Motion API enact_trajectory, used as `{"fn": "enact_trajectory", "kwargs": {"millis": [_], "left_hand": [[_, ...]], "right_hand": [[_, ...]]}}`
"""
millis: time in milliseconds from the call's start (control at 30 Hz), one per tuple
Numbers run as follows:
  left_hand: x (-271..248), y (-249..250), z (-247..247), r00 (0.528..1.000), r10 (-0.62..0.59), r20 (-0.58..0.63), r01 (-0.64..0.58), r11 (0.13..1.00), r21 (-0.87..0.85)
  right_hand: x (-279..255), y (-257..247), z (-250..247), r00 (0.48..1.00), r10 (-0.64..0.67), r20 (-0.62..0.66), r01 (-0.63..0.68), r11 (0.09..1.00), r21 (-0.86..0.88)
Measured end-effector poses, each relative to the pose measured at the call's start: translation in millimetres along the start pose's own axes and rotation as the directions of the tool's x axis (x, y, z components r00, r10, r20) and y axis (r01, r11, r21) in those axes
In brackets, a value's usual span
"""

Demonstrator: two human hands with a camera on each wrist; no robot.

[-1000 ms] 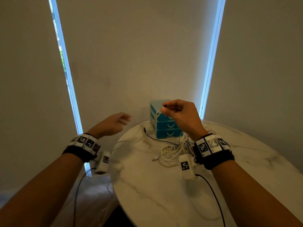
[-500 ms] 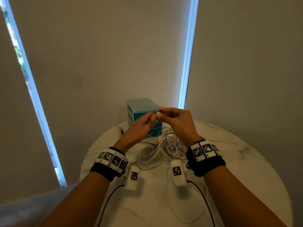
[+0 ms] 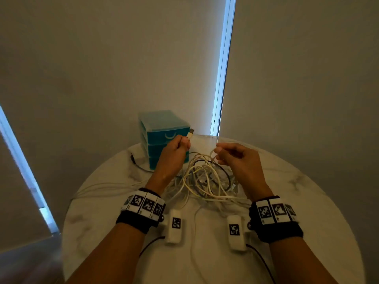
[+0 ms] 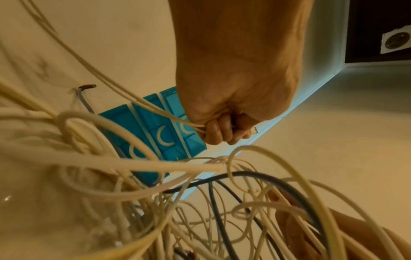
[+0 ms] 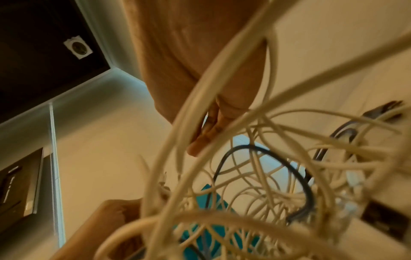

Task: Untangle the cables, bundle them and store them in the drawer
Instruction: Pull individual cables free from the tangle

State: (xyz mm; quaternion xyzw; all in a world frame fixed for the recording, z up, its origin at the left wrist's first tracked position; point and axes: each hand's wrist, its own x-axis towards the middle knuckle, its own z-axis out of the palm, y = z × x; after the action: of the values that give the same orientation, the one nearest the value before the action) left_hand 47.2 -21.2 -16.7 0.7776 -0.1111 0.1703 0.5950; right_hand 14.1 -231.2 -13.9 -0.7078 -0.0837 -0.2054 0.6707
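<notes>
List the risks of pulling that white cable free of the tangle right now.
1. The left hand grips the white cable near its USB plug, while the cable runs back into the knotted pile of white and dark cables; pulling hard would likely tighten the knots.
2. The small teal plastic drawer unit stands right behind the pile; a snagged loop might drag or tip it.
3. The right hand pinches only one loop, so the pile may slide across the round marble table.

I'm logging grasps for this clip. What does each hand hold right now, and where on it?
Left hand grips a white cable just behind its USB plug. Right hand pinches a white loop atop the tangle.
</notes>
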Motion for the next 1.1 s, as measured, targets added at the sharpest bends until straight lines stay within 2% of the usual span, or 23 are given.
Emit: {"fn": "enact_trajectory", "kwargs": {"millis": [100, 167, 333, 467, 567, 667, 833, 967, 1033, 1100], "left_hand": [[-3, -5, 0, 1.000, -0.025, 0.011, 0.025, 0.998, -0.058], [-9, 0, 3, 1.000, -0.015, 0.007, 0.016, 0.996, -0.088], [-23, 23, 8, 1.000, 0.009, 0.025, -0.007, 0.996, -0.084], [-25, 27, 9, 0.997, 0.028, 0.077, -0.025, 0.999, -0.036], [-24, 27, 11, 0.992, 0.030, 0.120, -0.033, 0.999, 0.020], [-21, 22, 15, 0.990, 0.040, 0.135, -0.056, 0.992, 0.114], [-18, 16, 15, 0.993, 0.048, 0.109, -0.059, 0.994, 0.097], [-22, 22, 15, 0.994, 0.091, 0.057, -0.094, 0.994, 0.058], [-25, 28, 16, 0.992, 0.126, 0.025, -0.127, 0.991, 0.044], [-26, 31, 16, 0.987, 0.157, 0.011, -0.157, 0.987, 0.013]], "right_hand": [[0, 3, -13, 0.989, -0.077, -0.124, 0.061, 0.990, -0.125], [-2, 6, -21, 0.984, -0.079, -0.162, 0.047, 0.981, -0.190], [-3, 18, -25, 0.990, 0.015, -0.140, -0.056, 0.955, -0.292], [2, 22, -23, 0.988, -0.053, -0.145, -0.012, 0.912, -0.411], [7, 31, -19, 0.998, -0.030, -0.061, -0.002, 0.888, -0.460], [7, 33, -16, 0.996, 0.026, -0.091, -0.058, 0.923, -0.381], [5, 20, -18, 0.981, 0.034, -0.190, -0.070, 0.981, -0.181], [-2, 1, -13, 0.957, -0.059, -0.285, 0.052, 0.998, -0.033], [-6, -12, -12, 0.958, -0.127, -0.256, 0.142, 0.989, 0.042], [-11, -22, -8, 0.968, -0.145, -0.205, 0.171, 0.979, 0.115]]}}
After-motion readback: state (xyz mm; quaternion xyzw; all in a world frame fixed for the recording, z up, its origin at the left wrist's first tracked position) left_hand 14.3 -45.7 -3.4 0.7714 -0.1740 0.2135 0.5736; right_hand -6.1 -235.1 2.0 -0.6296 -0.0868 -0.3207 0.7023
